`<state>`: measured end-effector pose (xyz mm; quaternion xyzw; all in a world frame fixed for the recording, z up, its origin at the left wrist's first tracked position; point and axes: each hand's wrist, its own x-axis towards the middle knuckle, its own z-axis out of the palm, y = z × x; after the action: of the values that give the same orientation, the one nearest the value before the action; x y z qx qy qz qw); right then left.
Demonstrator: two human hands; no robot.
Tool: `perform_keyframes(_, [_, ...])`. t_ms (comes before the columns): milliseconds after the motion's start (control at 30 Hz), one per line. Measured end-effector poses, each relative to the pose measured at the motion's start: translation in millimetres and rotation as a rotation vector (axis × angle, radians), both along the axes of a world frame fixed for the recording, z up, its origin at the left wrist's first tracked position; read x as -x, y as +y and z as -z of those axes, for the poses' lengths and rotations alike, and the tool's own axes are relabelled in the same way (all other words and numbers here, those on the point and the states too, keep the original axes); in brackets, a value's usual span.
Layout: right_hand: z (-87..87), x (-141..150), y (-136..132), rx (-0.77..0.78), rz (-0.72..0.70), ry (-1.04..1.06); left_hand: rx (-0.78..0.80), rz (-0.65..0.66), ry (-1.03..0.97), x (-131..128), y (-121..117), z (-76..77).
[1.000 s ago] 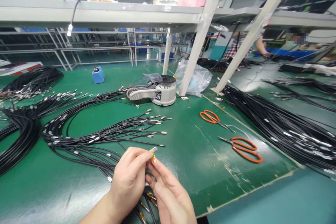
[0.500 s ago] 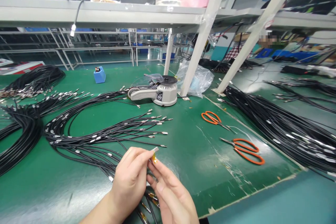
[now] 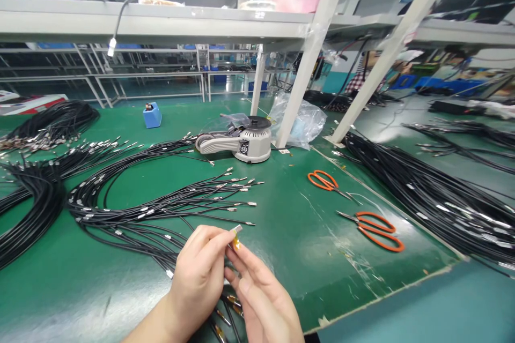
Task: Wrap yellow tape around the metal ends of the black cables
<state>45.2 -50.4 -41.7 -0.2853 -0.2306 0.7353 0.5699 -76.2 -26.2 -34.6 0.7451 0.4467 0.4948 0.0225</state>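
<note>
My left hand [image 3: 199, 278] pinches the metal end of a black cable [image 3: 236, 233] wrapped in a bit of amber tape, held up above the near edge of the green mat [image 3: 306, 225]. My right hand [image 3: 263, 305] meets it from below, its fingertips pressed on the same taped end. Under both hands lie more cable ends with amber tape [image 3: 227, 313]. A bundle of black cables with metal terminals [image 3: 161, 206] fans out on the mat just beyond my hands.
A grey tape dispenser [image 3: 241, 139] stands mid-mat by a clear plastic bag [image 3: 300, 118]. Two orange-handled scissors [image 3: 322, 179] [image 3: 376, 230] lie to the right. More black cable bundles lie far left [image 3: 36, 193] and right [image 3: 434, 187]. A small blue box [image 3: 152, 115] sits behind.
Almost nothing differs: my two hands stay pinched on the taped cable end, with only a slight shift of the view.
</note>
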Motion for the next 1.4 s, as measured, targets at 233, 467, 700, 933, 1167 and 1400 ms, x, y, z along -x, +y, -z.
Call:
perform_keyframes(233, [1.4, 0, 1, -0.006, -0.001, -0.013, 0.032, -0.033, -0.003, 0, -1, 1.7])
perform_keyframes(467, [10.0, -3, 1, 0.001, -0.036, 0.034, 0.057, -0.106, 0.033, 0, 2, 6.6])
perform_keyframes(700, [-1.3, -16, 14, 0.099, -0.012, -0.198, 0.070, -0.125, 0.060, -2, 5, 4.6])
perform_keyframes(933, [-10.2, -7, 34, 0.002, -0.004, -0.408, 0.087, -0.118, 0.044, -4, 4, 6.2])
perform_keyframes(1167, [-8.1, -6, 28, -0.095, 0.050, -0.540, 0.287, -0.108, -0.011, -3, 3, -1.0])
perform_keyframes(1400, [-2.9, -3, 30, -0.153, 0.063, -0.600, 0.569, -0.130, -0.165, -3, 2, -8.5])
